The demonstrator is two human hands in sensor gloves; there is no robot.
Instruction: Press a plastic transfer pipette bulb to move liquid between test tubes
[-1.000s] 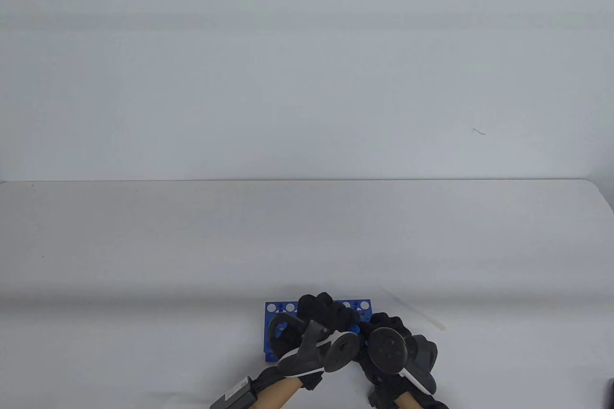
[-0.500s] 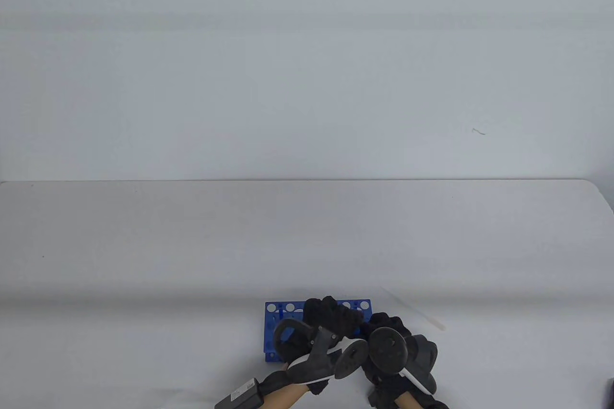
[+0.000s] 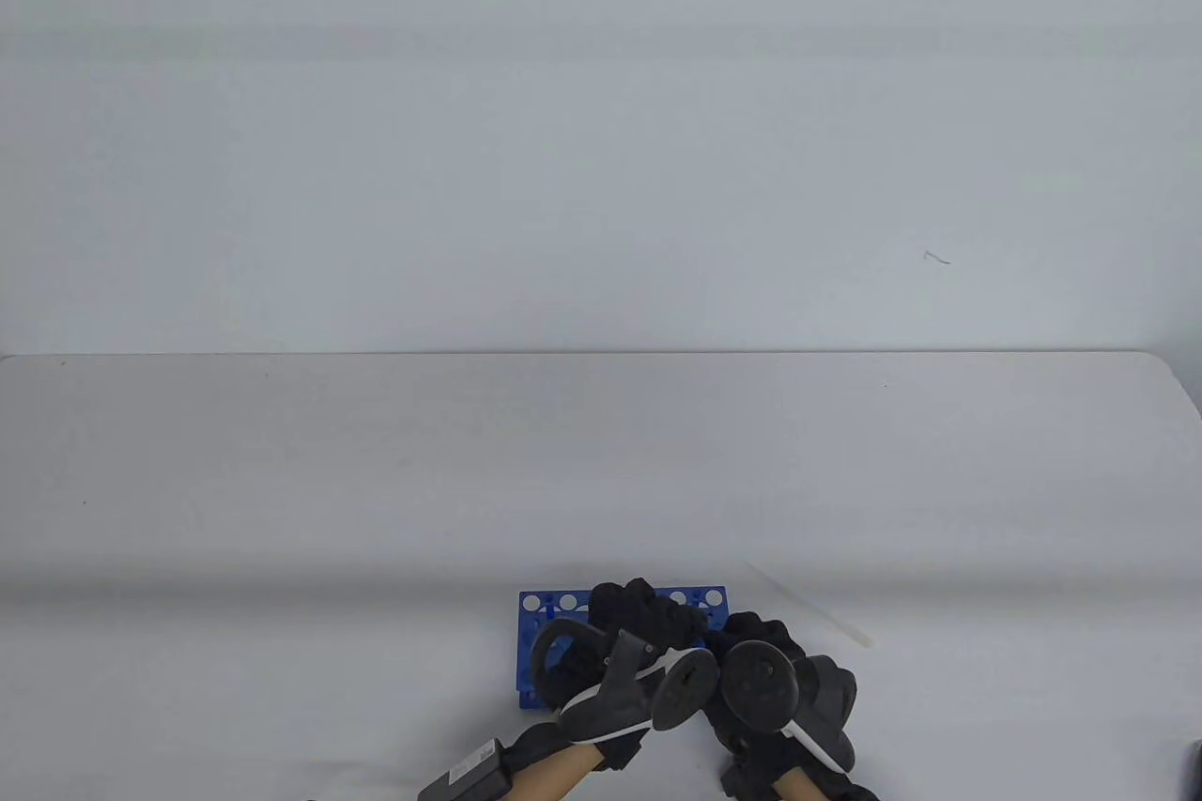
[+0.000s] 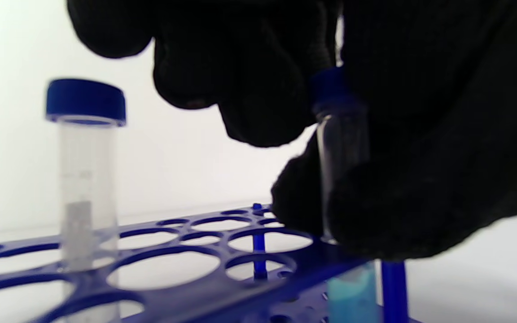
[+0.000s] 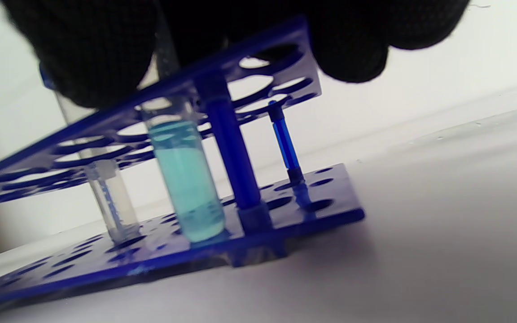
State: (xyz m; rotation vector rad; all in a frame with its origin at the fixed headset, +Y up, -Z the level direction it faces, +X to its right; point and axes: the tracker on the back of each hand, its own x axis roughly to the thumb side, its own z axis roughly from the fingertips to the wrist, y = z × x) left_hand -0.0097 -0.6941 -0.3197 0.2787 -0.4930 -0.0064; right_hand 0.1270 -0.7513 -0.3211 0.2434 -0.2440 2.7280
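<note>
A blue test tube rack (image 3: 537,651) stands near the table's front edge. Both gloved hands are over it. In the left wrist view, my left hand's fingers (image 4: 258,89) close around the blue cap (image 4: 332,87) of a clear tube (image 4: 343,148). This tube stands in the rack (image 4: 195,291) and holds light blue liquid (image 5: 184,179). My right hand (image 3: 756,637) grips the same tube just above the rack's top plate, with its fingers (image 5: 352,45) over the plate. A second capped tube (image 4: 85,170), clear, stands further along the rack. The clear pipette (image 3: 812,606) lies on the table to the right of the rack.
The white table (image 3: 376,482) reaches back to a pale wall. The rack has several empty holes. In the right wrist view the rack's base plate (image 5: 285,233) rests on the table, with the second tube (image 5: 112,206) behind the liquid tube.
My left hand has shifted a little to the right over the rack, closer to my right hand. My right hand, the rack and the pipette have stayed put.
</note>
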